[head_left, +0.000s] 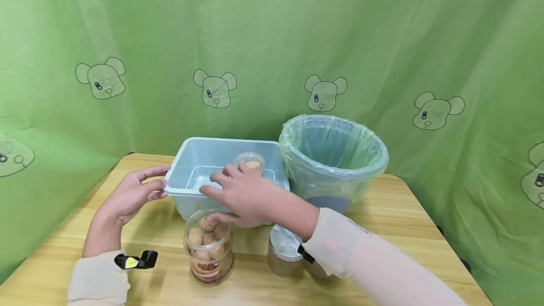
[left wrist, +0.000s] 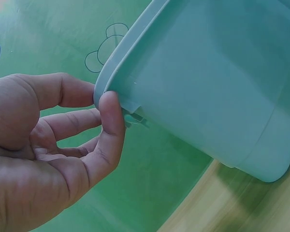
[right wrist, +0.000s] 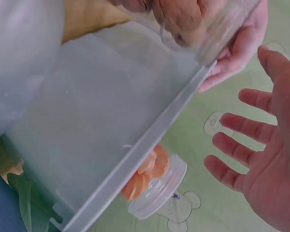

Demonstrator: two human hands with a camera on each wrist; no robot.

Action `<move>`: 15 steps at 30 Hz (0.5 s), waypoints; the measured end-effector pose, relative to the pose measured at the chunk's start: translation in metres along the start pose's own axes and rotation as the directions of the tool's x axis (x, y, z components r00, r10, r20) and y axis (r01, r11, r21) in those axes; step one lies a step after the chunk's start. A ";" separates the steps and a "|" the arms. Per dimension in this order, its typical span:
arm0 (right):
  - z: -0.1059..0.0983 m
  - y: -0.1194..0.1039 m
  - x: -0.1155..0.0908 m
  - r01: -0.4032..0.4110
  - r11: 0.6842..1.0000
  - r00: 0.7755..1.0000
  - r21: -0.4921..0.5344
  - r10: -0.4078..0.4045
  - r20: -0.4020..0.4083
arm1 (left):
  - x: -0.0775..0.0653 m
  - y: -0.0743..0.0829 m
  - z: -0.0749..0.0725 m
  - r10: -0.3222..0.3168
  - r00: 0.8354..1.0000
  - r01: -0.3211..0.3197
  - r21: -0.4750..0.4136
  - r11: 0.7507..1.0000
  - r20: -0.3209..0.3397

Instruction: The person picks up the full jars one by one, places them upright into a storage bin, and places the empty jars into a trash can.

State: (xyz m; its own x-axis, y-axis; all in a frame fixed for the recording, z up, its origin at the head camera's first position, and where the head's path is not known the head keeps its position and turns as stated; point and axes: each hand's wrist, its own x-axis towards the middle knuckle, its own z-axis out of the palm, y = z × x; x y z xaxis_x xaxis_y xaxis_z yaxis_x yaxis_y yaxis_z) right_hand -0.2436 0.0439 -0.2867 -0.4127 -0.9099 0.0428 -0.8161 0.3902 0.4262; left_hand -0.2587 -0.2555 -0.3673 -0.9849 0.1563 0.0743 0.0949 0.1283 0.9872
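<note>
We see the left hand pinching the tub's near left corner; a tug there could topple the orange jar inside. The right hand, fingers spread and grasping nothing, hangs over the front rim. Its thumb (touching or not, we can't tell) could knock over the walnut jar standing in front.
</note>
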 end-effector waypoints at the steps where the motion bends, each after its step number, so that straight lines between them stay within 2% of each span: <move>1: 0.001 -0.002 0.000 0.011 1.000 1.000 -0.004 -0.011 -0.003 | 0.000 0.000 0.000 -0.002 1.000 0.002 0.000 1.000 -0.001; 12: 0.012 -0.025 -0.004 0.109 0.994 0.993 0.017 -0.108 -0.040 | 0.000 0.000 0.000 0.004 1.000 -0.004 0.007 1.000 -0.001; 15: 0.015 -0.031 -0.003 0.121 0.992 0.992 0.035 -0.121 -0.026 | 0.000 0.000 0.000 0.007 1.000 -0.007 0.006 1.000 -0.002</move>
State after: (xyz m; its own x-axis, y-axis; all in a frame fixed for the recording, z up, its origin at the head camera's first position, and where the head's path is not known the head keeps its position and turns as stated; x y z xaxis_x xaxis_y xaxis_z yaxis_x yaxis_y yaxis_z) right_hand -0.2228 0.0365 -0.3137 -0.3004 -0.9537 0.0150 -0.8737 0.2815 0.3967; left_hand -0.2585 -0.2555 -0.3670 -0.9845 0.1554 0.0811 0.1022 0.1330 0.9858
